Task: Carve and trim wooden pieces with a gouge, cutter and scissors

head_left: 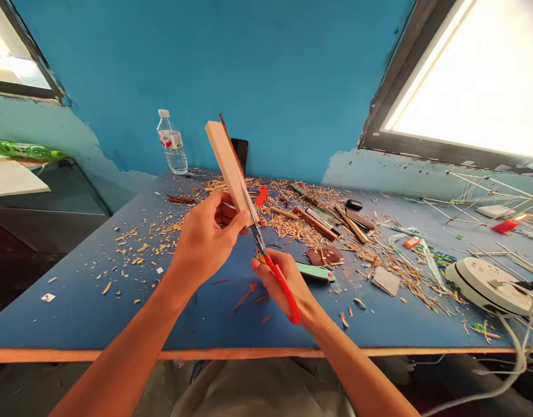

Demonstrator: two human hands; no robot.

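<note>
Red-handled scissors [285, 287] in the right hand [298, 285], fingers wrapped round them; blades [256, 234] run pretty much along the pale wood bar [226, 162], which the left hand [208, 234] pinches low, far end tilted up above the bench [119, 318].

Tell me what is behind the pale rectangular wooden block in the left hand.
Peeking past the block are a thin reddish-brown strip, a black rectangular phone-like slab, blue painted wall and pale wood shavings. Whatever the block and left hand cover cannot be seen.
</note>
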